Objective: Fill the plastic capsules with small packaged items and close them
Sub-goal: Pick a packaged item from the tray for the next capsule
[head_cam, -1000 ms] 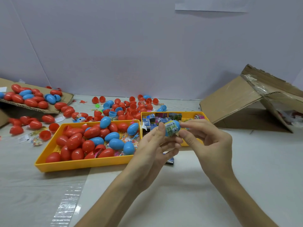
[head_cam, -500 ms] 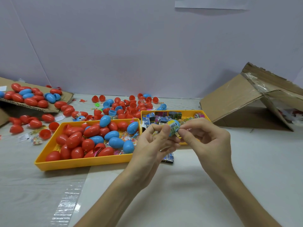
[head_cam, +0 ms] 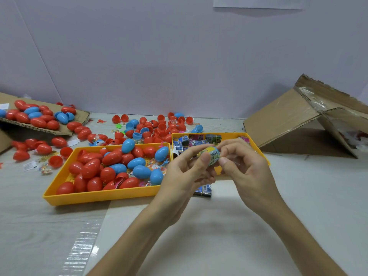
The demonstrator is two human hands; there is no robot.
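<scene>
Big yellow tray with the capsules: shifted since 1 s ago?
No. The large yellow tray sits against the small tray exactly as before; only the camera view shifted slightly.

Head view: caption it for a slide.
Left hand and right hand grip a packet-stuffed capsule beside the tray.

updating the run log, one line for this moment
left hand, right hand: pinch blue plastic capsule with printed packet | by yellow plastic tray
</scene>
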